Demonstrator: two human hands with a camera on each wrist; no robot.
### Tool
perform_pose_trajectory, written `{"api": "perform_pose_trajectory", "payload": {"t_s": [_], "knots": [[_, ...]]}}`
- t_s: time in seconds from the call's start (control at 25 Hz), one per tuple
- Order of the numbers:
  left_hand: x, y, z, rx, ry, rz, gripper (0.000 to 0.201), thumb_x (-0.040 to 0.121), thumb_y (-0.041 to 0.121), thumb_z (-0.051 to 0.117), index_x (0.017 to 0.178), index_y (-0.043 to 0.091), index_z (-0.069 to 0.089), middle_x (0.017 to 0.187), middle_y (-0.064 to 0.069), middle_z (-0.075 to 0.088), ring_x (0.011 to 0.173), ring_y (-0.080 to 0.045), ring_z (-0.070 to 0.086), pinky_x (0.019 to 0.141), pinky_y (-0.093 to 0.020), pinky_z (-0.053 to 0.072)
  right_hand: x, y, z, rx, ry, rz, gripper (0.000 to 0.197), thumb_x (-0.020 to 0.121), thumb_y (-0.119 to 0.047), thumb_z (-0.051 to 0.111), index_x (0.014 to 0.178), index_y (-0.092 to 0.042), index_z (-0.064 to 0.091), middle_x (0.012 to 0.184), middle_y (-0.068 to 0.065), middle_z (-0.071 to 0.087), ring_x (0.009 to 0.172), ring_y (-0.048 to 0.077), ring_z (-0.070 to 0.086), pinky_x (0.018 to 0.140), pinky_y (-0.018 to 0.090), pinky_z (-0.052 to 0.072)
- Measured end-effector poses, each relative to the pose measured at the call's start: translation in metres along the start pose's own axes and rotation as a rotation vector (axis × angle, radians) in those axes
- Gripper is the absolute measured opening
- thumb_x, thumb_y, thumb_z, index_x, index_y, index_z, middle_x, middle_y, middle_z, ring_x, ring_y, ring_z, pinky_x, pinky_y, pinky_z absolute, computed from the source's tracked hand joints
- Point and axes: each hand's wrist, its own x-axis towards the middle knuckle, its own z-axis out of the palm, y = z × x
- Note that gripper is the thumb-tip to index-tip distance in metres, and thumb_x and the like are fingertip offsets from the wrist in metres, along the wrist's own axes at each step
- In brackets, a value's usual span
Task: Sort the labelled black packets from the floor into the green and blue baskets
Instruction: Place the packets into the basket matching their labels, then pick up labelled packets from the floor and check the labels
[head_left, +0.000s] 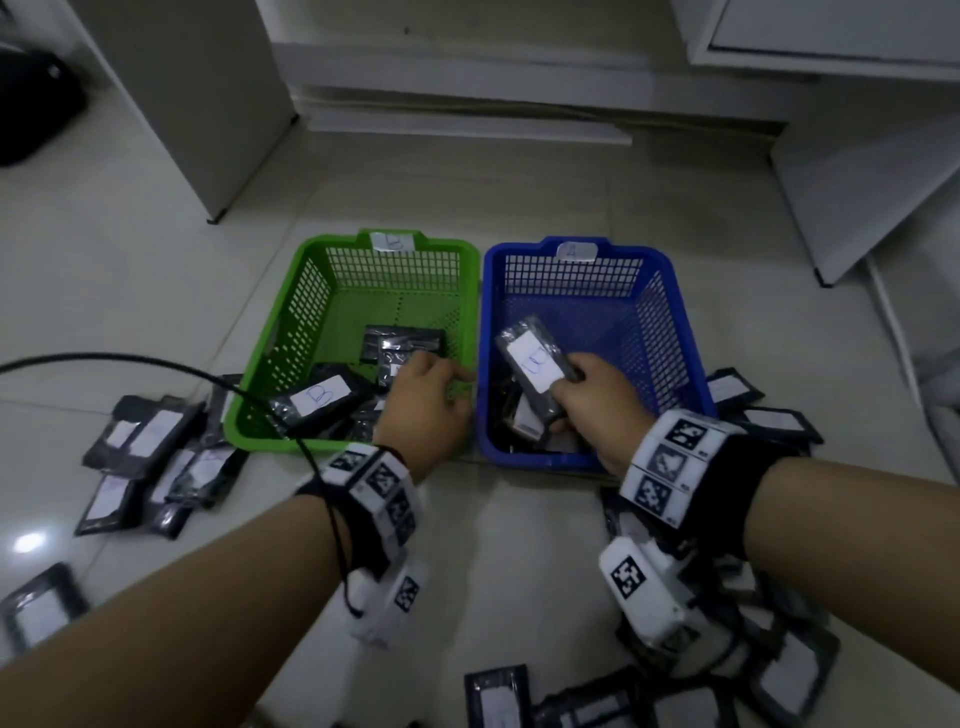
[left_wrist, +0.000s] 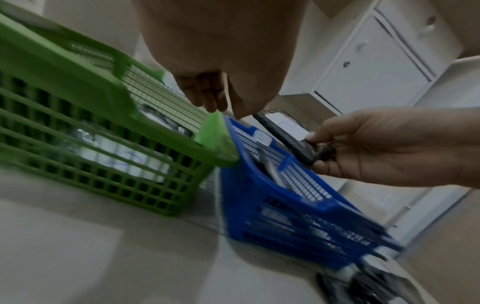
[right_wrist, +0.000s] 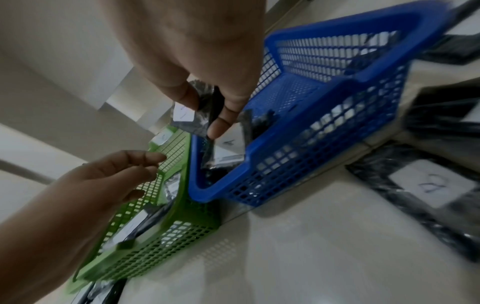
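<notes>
Two baskets stand side by side on the floor, the green basket (head_left: 322, 241) on the left and the blue basket (head_left: 634, 253) on the right. My right hand (head_left: 576, 379) pinches a black packet (head_left: 535, 358) with a white label marked B, held tilted over the blue basket's near left part. The right wrist view shows thumb and fingers clamped on this packet (right_wrist: 205, 115). My left hand (head_left: 441, 384) hovers over the green basket's near right corner, fingers relaxed and holding nothing. Several packets (head_left: 322, 400) lie in the green basket, and others lie in the blue basket (left_wrist: 270, 170).
Loose labelled packets lie on the floor to the left (head_left: 150, 441), behind the blue basket on the right (head_left: 769, 415) and near my arms (head_left: 675, 701). A black cable (head_left: 156, 361) crosses over the green basket. White cabinets (head_left: 197, 104) stand behind the baskets.
</notes>
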Motion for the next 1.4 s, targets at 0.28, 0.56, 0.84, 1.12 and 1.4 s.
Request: {"api": "perform_pose_trajectory", "payload": {"t_s": [0.28,0.56,0.84,1.12,1.4], "knots": [[-0.055,-0.086,-0.077,0.414,0.185,-0.448,0.022,0.086,0.032,0.056,0.097,0.017,0.068,0.110,-0.013,0.058,0.108,-0.036,0.047,0.089,-0.042,0.041,0.004,-0.049,0.109,-0.365,-0.289,-0.227,0.032,0.087,-0.008,0.059,0.117,-0.020,0.059,0.105,0.004,0.062,0.084,0.023,0.061,0.068,0.031,0.050],[-0.079,-0.124,-0.132,0.294,-0.203,-0.134,0.044,0.082,0.039,0.048,0.118,0.018,0.063,0.121,-0.007,0.055,0.116,-0.028,0.050,0.102,-0.032,0.037,-0.012,-0.058,0.153,-0.790,-0.280,-0.298,0.034,0.088,-0.009,0.056,0.117,-0.025,0.066,0.131,0.011,0.049,0.123,0.031,0.044,0.101,0.032,0.038],[-0.107,-0.196,-0.247,0.333,-0.189,-0.269,0.026,0.083,0.017,0.062,0.108,0.020,0.067,0.109,-0.006,0.057,0.098,-0.021,0.058,0.083,-0.024,0.041,-0.078,-0.099,0.248,-0.650,-0.479,-0.573,0.029,0.087,-0.007,0.054,0.109,-0.017,0.070,0.111,0.007,0.059,0.108,0.022,0.055,0.094,0.027,0.043],[-0.104,-0.293,-0.229,0.089,0.140,-0.479,0.033,0.084,0.024,0.065,0.114,0.012,0.061,0.111,-0.007,0.055,0.088,-0.016,0.058,0.080,-0.022,0.042,-0.102,-0.064,0.364,-0.861,-0.441,-0.494,0.041,0.092,-0.020,0.050,0.132,-0.028,0.049,0.134,0.006,0.039,0.121,0.028,0.041,0.095,0.037,0.045],[-0.082,-0.304,-0.192,0.051,0.103,-0.526,0.060,0.078,0.036,0.072,0.128,0.011,0.051,0.121,-0.012,0.055,0.111,-0.027,0.055,0.097,-0.036,0.043,-0.098,-0.037,0.380,-0.823,-0.253,-0.425,0.013,0.091,-0.026,0.053,0.103,-0.021,0.059,0.140,0.006,0.025,0.114,0.032,0.039,0.089,0.037,0.044]]}}
